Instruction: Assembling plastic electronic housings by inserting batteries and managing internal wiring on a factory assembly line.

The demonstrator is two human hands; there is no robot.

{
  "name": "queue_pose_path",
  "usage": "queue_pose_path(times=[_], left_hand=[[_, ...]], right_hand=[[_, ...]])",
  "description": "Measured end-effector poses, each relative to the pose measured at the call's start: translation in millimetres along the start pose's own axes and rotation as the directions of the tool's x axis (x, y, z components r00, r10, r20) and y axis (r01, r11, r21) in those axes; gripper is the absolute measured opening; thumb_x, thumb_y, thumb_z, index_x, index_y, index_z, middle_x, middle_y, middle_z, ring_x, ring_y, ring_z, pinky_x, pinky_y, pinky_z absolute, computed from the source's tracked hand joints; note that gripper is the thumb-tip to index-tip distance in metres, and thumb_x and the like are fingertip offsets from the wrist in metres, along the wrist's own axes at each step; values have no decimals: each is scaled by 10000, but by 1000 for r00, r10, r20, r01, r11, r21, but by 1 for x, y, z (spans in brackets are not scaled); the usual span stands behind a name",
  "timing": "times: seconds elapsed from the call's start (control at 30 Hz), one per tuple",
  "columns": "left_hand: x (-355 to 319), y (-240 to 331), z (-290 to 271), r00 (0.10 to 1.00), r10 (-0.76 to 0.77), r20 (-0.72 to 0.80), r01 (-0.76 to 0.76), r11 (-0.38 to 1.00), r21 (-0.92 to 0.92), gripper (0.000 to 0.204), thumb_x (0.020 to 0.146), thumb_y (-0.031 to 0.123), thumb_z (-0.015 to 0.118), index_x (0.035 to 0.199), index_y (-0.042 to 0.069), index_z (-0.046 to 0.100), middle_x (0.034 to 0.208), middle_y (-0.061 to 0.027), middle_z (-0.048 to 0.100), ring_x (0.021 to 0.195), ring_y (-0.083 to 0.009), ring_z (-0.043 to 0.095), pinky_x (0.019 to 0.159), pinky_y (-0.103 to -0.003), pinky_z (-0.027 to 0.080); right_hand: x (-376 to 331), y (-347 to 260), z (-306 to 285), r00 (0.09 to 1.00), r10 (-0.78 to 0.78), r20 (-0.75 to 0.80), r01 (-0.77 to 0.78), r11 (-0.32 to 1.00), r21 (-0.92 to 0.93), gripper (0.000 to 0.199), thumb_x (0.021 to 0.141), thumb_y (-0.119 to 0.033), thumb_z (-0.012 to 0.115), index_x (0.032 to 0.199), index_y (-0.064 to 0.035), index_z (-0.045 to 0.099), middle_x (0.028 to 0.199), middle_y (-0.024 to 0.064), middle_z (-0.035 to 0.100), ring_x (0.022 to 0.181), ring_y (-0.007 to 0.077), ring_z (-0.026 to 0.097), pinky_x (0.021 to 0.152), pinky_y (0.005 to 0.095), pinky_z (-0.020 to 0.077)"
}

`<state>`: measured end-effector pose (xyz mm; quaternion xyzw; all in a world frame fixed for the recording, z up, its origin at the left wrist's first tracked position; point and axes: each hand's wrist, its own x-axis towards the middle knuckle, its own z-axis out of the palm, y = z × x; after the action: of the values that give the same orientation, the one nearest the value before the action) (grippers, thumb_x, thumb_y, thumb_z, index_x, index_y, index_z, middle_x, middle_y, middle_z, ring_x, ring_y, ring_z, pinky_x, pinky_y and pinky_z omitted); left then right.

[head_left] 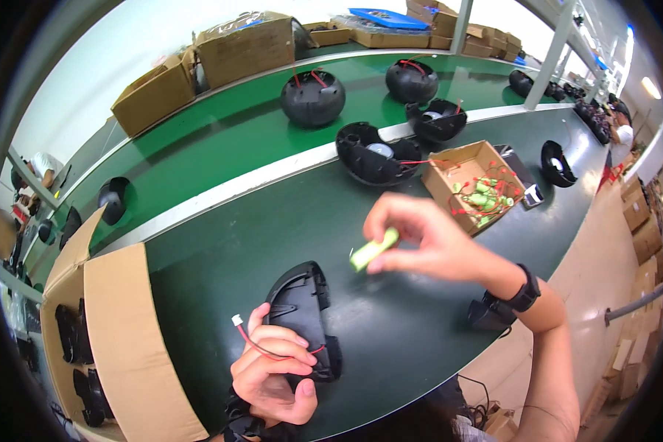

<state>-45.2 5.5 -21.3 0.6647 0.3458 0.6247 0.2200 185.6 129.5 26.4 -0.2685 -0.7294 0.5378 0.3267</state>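
Note:
My left hand (pixel 276 372) is closed round the lower edge of a black curved plastic shell (pixel 295 302), tilted over the near part of the table. A red-and-black lead (pixel 256 346) with a white connector (pixel 236 320) crosses its fingers; where the lead ends is hidden. To the right and farther off, my right hand (pixel 427 239) pinches a light green battery (pixel 374 249) between thumb and fingers, above the table. Beyond that hand stands an open cardboard box (pixel 436 179) of green batteries with red leads.
Black shells with round speakers (pixel 376 156) sit behind the work surface (pixel 206 295). On the green belt (pixel 236 125) are black rounded housings (pixel 313 99). A cardboard carton (pixel 129 324) of black parts stands at the left. A black object (pixel 490 313) lies by the right edge.

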Motion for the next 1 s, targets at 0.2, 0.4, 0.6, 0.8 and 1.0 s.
queue_pose_path(times=[0.2, 0.4, 0.6, 0.8, 1.0], left_hand=[[0, 6, 0, 998, -31, 61, 31, 1000, 2, 92, 643, 127, 651, 659, 92, 568, 661, -24, 642, 705, -204, 613, 1026, -505, 276], [-5, 6, 6, 999, -44, 2, 44, 996, 73, 124, 658, 127, 645, 643, 114, 522, 606, 1, 599, 664, -190, 602, 1020, -497, 277], [-10, 2, 10, 998, -10, -66, 15, 997, 75, 126, 676, 124, 637, 628, 116, 521, 588, 8, 590, 644, -168, 594, 1032, -497, 274], [-11, 0, 9, 999, 6, -34, -3, 996, 91, 122, 710, 159, 612, 662, 119, 508, 608, 10, 585, 653, -153, 562, 1055, -499, 248], [-6, 9, 11, 997, -33, 74, 23, 990, 140, 157, 758, 193, 594, 656, 131, 493, 611, 22, 590, 659, -140, 551, 1072, -503, 221]], right_hand=[[-8, 17, 38, 998, 58, -8, -55, 969, 243, 152, 804, -16, 690, 877, -18, 557, 849, 1, 574, 788, 49, 563, 646, 204, 459], [-17, 20, 31, 969, 246, 38, -246, 928, 279, 102, 855, 2, 623, 879, -11, 524, 899, 71, 624, 806, 121, 635, 705, 230, 517], [-15, 32, 33, 958, 284, 30, -260, 824, 503, 187, 845, 5, 640, 810, -25, 459, 855, 118, 648, 787, 140, 659, 688, 242, 540], [-16, 26, 35, 967, 253, 8, -230, 863, 450, 187, 843, 11, 643, 807, -31, 464, 860, 107, 652, 816, 141, 665, 701, 231, 543], [-16, 26, 43, 957, 290, 19, -265, 844, 466, 191, 838, 1, 659, 808, -33, 473, 831, 82, 651, 783, 112, 657, 666, 215, 527]])
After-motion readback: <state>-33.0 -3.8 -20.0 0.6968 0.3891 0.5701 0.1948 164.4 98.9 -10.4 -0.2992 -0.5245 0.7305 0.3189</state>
